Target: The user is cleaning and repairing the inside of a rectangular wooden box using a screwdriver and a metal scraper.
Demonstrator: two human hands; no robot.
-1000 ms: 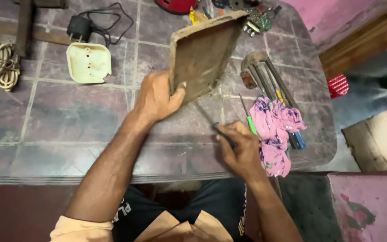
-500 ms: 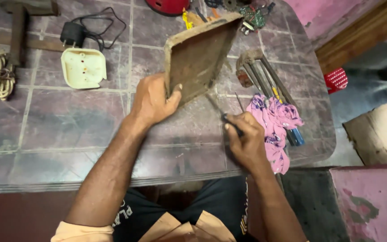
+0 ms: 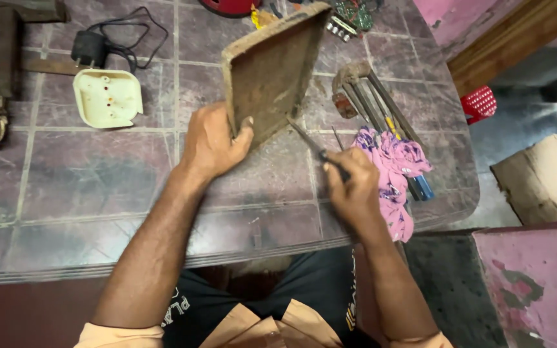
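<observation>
Tiled grey table (image 3: 98, 167), cluttered with tools (image 3: 369, 96), pink wall (image 3: 536, 283) beside.

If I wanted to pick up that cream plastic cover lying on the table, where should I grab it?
Probably by its rim, from above. The cream plastic cover lies flat with its hollow side up, so its raised edges stand free to pinch. Its near edge faces open tabletop; the black plug crowds the far edge.
</observation>
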